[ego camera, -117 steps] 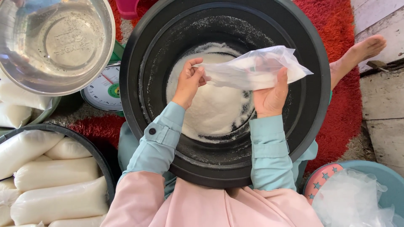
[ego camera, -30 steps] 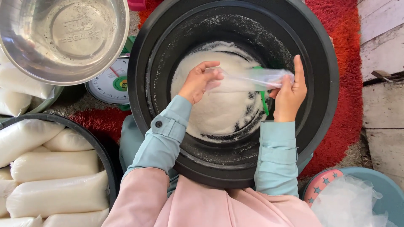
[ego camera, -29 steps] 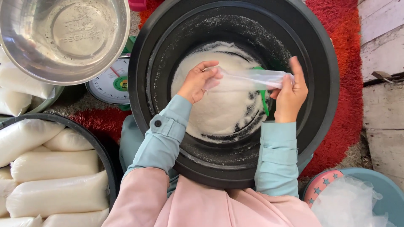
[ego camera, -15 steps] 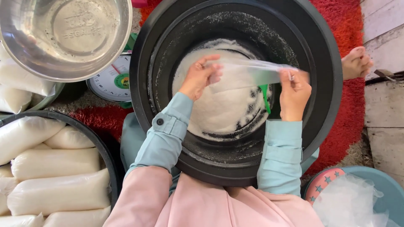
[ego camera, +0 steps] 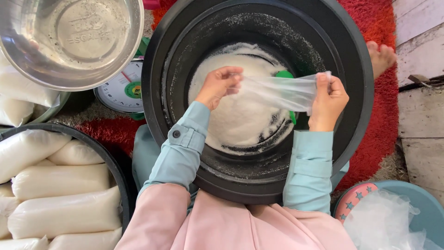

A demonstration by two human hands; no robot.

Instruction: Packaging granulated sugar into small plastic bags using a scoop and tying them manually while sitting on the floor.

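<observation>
A big black tub (ego camera: 351, 92) sits in front of me with a heap of white granular stuff (ego camera: 240, 115) at its bottom. Over it I hold an empty clear plastic bag (ego camera: 282, 92) stretched flat between both hands. My left hand (ego camera: 219, 85) pinches one end of the bag. My right hand (ego camera: 328, 99) grips the other end near the tub's right wall. Part of a green scoop (ego camera: 286, 76) shows behind the bag, lying in the white heap.
A steel bowl (ego camera: 69, 41) sits on a dial scale (ego camera: 122, 88) at upper left. A dark tub (ego camera: 111, 166) at lower left holds several filled white bags (ego camera: 60, 180). A blue basin (ego camera: 416, 199) with clear bags is at lower right. Red rug (ego camera: 393, 129) lies underneath.
The bag, earlier bunched and puffed in my hands, is now pulled out flat between them. My right hand has shifted right; the view has drifted slightly.
</observation>
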